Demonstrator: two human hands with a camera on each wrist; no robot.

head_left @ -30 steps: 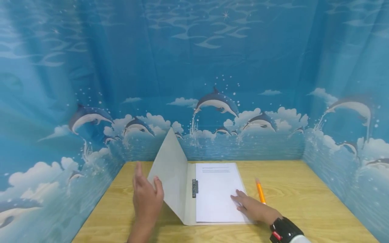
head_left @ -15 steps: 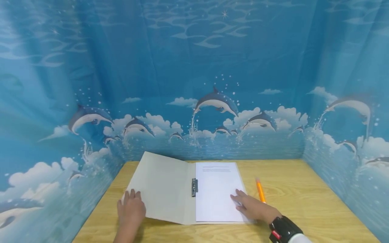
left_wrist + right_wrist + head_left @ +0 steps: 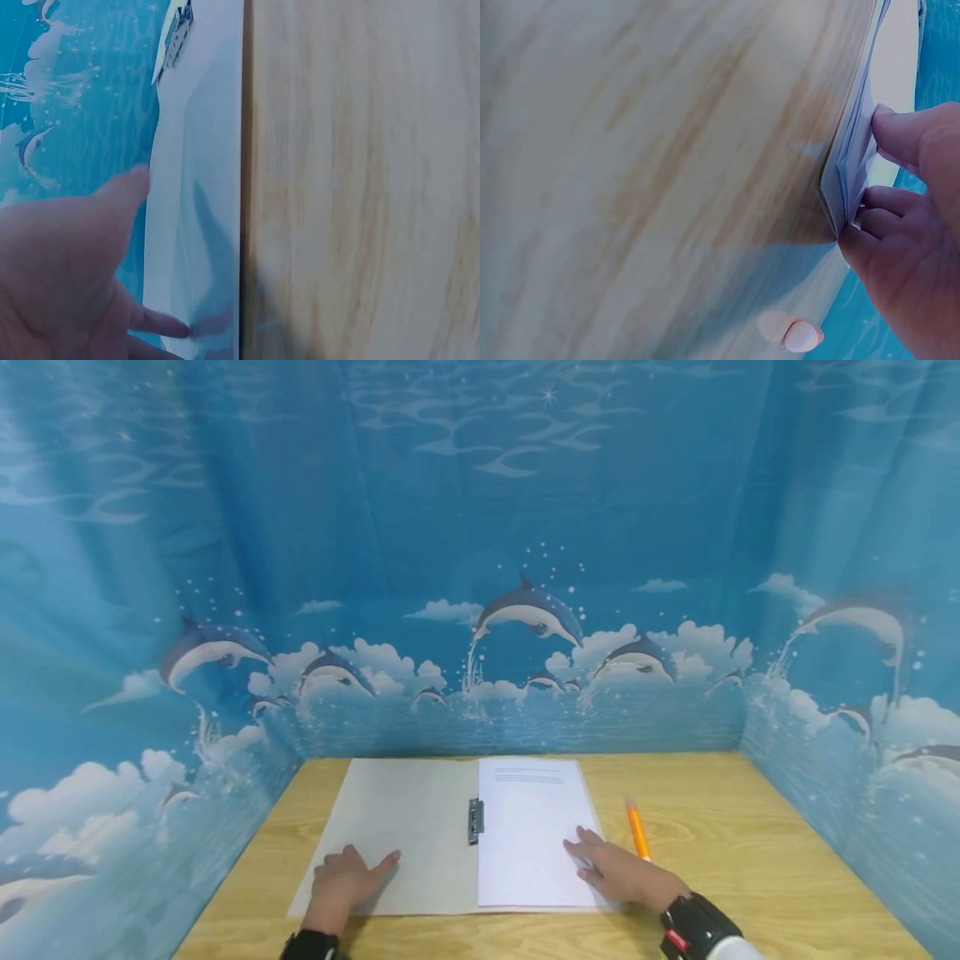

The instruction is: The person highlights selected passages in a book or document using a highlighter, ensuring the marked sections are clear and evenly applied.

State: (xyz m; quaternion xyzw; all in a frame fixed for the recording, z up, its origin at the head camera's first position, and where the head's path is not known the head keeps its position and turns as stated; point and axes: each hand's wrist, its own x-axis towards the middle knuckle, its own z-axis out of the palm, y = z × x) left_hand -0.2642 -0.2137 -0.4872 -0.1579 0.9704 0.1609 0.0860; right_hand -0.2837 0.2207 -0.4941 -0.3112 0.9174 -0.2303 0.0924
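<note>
A pale grey folder [image 3: 408, 810] lies spread flat on the wooden table. White paper [image 3: 525, 852] with a few printed lines at the top covers its right side, beside a metal clip [image 3: 474, 822] at the spine. My left hand [image 3: 348, 885] rests on the lower left cover, thumb stretched toward the spine. In the left wrist view the left hand's fingers [image 3: 157, 322] touch the glossy cover. My right hand [image 3: 618, 870] rests on the right edge of the paper, fingers spread. Seen from the right wrist, its thumb [image 3: 892, 135] lies on the sheets and its fingertips sit at their edge.
An orange pen or marker [image 3: 637, 829] with a white end lies just right of the folder, beyond the right hand. A blue curtain [image 3: 420, 568] printed with dolphins encloses the table [image 3: 735, 860] at the back and both sides.
The folder's left cover has swung from raised down to flat on the table. My left hand went down with it and now rests on it; the right hand has stayed put.
</note>
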